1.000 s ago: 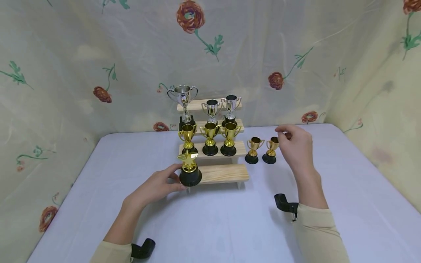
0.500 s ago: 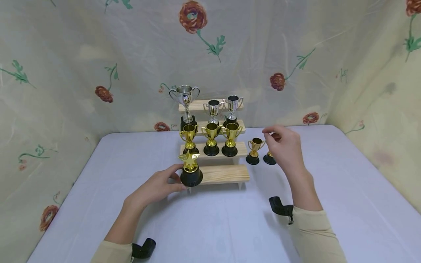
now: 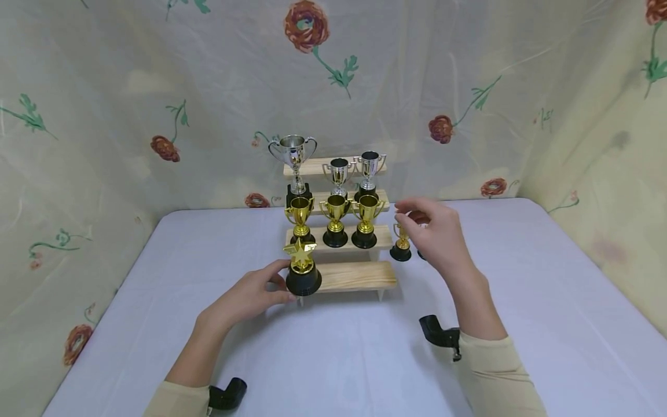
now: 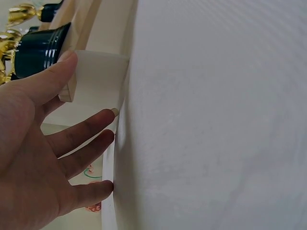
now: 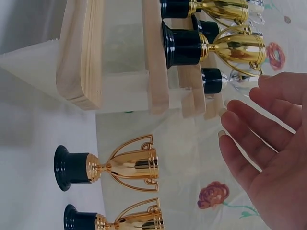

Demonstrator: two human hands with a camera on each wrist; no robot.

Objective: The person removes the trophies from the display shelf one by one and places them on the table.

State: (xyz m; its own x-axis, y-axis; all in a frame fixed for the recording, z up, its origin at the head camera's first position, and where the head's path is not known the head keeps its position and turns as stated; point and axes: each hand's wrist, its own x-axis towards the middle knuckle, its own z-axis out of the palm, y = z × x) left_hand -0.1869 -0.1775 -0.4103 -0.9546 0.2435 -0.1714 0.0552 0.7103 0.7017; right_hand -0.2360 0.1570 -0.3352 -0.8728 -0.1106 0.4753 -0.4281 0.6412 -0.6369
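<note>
A tiered wooden display stand (image 3: 359, 275) bears several trophy cups. On its lowest step, at the left end, stands a gold star trophy (image 3: 301, 267) with a black base. My left hand (image 3: 255, 295) pinches that step's left end between thumb and index finger, beside the base; its other fingers stretch toward the tablecloth (image 4: 216, 124). My right hand (image 3: 435, 234) hovers right of the stand with loosely bent fingers, holding nothing. It partly hides two rose-gold cups (image 5: 132, 164) on the table. Its thumb is near the handle of the rightmost gold cup (image 5: 237, 48).
Other gold cups (image 3: 335, 213) fill the second step. Behind them stand a tall silver cup (image 3: 293, 156) at left and two smaller silver cups (image 3: 369, 165). A flowered curtain (image 3: 208, 87) hangs behind and beside the table.
My right hand has moved left from beside the outer rose-gold cup, passing in front of both cups toward the stand. My left hand and the trophies keep their places.
</note>
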